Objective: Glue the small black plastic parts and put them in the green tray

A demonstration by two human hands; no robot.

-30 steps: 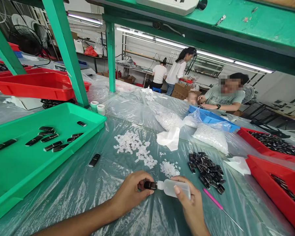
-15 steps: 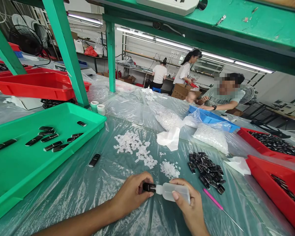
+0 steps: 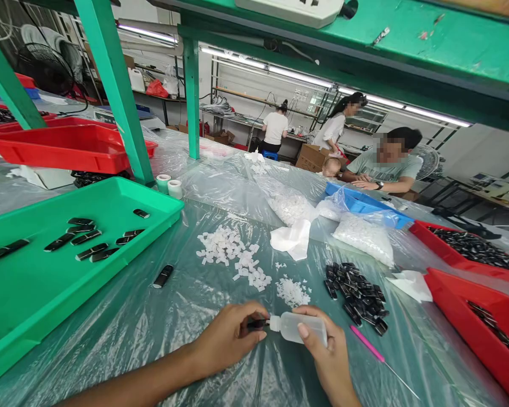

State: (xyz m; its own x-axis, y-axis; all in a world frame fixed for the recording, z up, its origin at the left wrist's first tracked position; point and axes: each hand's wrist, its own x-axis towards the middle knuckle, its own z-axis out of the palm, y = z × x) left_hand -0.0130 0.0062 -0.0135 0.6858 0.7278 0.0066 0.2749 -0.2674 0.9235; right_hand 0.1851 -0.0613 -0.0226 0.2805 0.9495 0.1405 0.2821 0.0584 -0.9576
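Observation:
Between the thumb and fingers of my left hand [image 3: 231, 333] is a small black plastic casing [image 3: 257, 324], partly hidden by the fingers. My right hand [image 3: 328, 345] is closed around a translucent squeeze bottle [image 3: 294, 328], which lies nearly level. The bottle's white tip points left and meets the casing's right end; whether it touches cannot be made out. Just beyond the hands lie a heap of tiny white pieces [image 3: 294, 291] and a larger spread of white plastic pieces [image 3: 227, 246]. A heap of black casings [image 3: 356, 291] is right of my right hand.
A pink-handled pick [image 3: 367, 343] lies at the right. On the left, a green tray [image 3: 80, 282] holds several black parts, with a single black piece [image 3: 163, 276] beside it. Red trays [image 3: 470, 305] stand at the right. A person [image 3: 385, 164] sits across the table.
My left hand has turned the casing slightly, so less of its broad face shows. The bottle stays at its end. Across the room, a standing person has moved right.

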